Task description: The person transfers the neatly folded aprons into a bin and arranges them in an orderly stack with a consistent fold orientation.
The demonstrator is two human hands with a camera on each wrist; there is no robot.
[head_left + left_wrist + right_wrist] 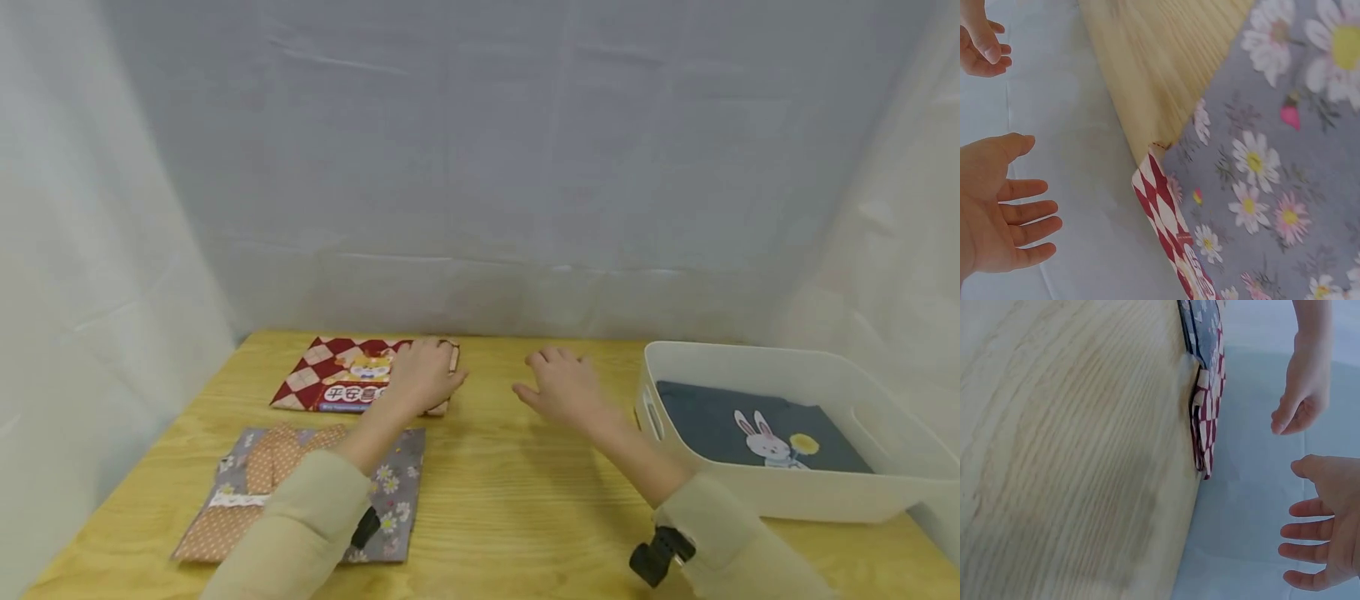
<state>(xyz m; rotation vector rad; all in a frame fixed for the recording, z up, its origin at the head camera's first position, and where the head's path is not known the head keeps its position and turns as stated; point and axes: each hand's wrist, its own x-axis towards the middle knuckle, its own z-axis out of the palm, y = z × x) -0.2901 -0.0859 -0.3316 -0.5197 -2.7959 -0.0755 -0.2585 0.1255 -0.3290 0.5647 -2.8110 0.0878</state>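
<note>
My left hand (426,375) hovers over the right end of a folded red-and-cream diamond-patterned cloth (303,379), which bears a cartoon animal and printed characters. Its fingers are spread and hold nothing in the left wrist view. Level with it, my right hand (561,385) is held above the table, fingers parted and nothing in them. Below my left forearm lies a folded grey daisy-print cloth (401,500) with an orange dotted panel and white lace trim; the sleeve hides part of it. Folded dark cloth (701,417) with a rabbit picture lies inside a white plastic basket (795,496).
The white basket stands at the right of the wooden table (487,517), beside my right forearm. Pale sheeting (495,167) hangs behind the table and along both sides. A small black device (660,554) is strapped at my right wrist.
</note>
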